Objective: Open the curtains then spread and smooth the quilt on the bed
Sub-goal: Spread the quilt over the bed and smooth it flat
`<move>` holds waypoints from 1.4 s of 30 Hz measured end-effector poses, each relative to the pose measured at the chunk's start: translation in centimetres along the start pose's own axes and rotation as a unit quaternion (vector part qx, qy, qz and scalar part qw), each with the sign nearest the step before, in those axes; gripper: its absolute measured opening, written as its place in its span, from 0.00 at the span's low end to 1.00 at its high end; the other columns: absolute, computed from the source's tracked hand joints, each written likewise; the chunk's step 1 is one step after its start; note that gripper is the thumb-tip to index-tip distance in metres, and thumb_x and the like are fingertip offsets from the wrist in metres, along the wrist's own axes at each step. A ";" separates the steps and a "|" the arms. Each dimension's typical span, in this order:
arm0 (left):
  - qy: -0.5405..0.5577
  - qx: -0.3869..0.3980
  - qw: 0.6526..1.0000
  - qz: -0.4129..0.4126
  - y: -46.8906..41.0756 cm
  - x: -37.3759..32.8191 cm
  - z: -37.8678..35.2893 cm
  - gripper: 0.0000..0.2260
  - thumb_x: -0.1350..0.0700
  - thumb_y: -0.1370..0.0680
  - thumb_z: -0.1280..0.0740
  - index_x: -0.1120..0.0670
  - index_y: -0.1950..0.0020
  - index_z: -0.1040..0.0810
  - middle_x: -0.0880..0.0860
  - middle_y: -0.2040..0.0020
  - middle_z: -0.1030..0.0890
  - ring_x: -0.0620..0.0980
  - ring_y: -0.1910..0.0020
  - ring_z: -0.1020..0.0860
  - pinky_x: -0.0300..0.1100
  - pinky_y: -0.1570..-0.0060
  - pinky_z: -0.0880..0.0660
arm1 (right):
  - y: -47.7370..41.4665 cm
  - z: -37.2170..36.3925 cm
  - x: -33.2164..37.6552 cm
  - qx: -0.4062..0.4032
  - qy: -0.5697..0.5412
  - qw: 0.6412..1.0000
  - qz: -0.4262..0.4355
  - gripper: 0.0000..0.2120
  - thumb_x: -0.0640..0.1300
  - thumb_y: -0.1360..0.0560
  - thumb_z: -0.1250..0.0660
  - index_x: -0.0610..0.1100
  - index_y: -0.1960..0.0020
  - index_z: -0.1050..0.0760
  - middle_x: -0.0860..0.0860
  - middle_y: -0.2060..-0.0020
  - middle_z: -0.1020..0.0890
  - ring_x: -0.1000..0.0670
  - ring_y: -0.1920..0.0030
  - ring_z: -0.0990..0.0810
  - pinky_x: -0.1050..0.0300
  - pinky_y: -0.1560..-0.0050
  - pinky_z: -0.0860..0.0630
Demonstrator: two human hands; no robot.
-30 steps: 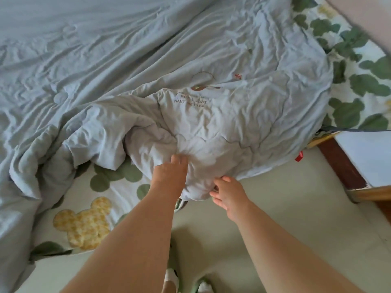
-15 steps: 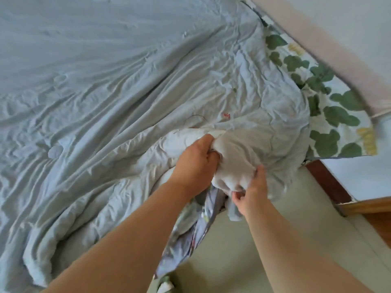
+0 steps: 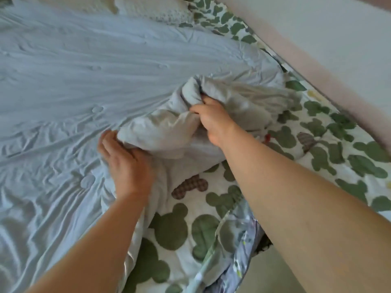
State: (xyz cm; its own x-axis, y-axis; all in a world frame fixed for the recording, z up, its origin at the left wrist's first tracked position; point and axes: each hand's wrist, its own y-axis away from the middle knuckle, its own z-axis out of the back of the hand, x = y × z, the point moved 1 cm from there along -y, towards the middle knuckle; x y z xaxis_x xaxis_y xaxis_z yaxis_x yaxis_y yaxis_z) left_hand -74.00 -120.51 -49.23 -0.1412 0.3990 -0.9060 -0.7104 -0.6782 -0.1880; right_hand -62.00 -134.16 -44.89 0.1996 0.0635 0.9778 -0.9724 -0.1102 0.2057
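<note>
The pale blue-grey quilt (image 3: pixel 88 77) lies wrinkled over most of the bed, its near right corner bunched into a thick fold (image 3: pixel 169 132). My right hand (image 3: pixel 213 121) is shut on that bunched corner, holding it raised above the sheet. My left hand (image 3: pixel 124 163) grips the quilt's edge just below and left of the fold, fingers spread into the fabric. Under the lifted corner the white bed sheet with green mouse-head shapes (image 3: pixel 211 210) shows. No curtains are in view.
A white textured pillow (image 3: pixel 152 9) lies at the head of the bed. A pale pink and white wall (image 3: pixel 317 39) runs along the bed's right side. Pale floor (image 3: pixel 273 275) shows at the bottom right beside a hanging patterned edge (image 3: pixel 243 246).
Both hands have carried the bunched quilt corner up onto the bed, towards the wall. The green patterned sheet is now uncovered below it. The view has shifted further over the bed.
</note>
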 end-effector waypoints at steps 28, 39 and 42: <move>-0.361 0.513 0.773 0.096 32.4 6.5 -16.8 0.11 0.58 0.23 0.41 0.46 0.44 0.27 0.49 0.47 0.21 0.53 0.48 0.21 0.44 0.50 0.26 | 10.0 30.9 -23.7 0.300 0.809 0.505 -0.007 0.13 0.40 0.25 0.41 0.50 0.43 0.25 0.49 0.43 0.22 0.44 0.40 0.25 0.49 0.38 0.34; -0.379 0.466 0.783 0.159 38.9 6.1 -21.2 0.09 0.53 0.21 0.43 0.50 0.48 0.24 0.49 0.52 0.21 0.51 0.53 0.22 0.43 0.55 0.27 | 14.7 38.6 -27.5 0.115 0.446 0.887 -0.034 0.06 0.37 0.28 0.37 0.43 0.62 0.24 0.50 0.63 0.21 0.50 0.60 0.23 0.51 0.54 0.23; -0.349 0.388 0.846 0.108 37.9 3.4 -23.9 0.07 0.52 0.21 0.43 0.51 0.54 0.28 0.49 0.55 0.24 0.50 0.59 0.26 0.43 0.60 0.31 | 13.6 41.7 -25.9 -0.133 0.377 0.916 0.041 0.07 0.33 0.26 0.39 0.40 0.55 0.23 0.46 0.57 0.21 0.50 0.57 0.25 0.61 0.56 0.32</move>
State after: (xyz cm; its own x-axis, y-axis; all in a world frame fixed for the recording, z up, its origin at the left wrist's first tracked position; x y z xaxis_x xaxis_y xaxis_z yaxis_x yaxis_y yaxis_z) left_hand -84.87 -159.59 -68.52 -0.5051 0.7689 -0.3920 -0.8170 -0.2796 0.5043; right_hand -75.38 -178.63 -65.74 0.0826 0.7440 0.6631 -0.9954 0.0940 0.0186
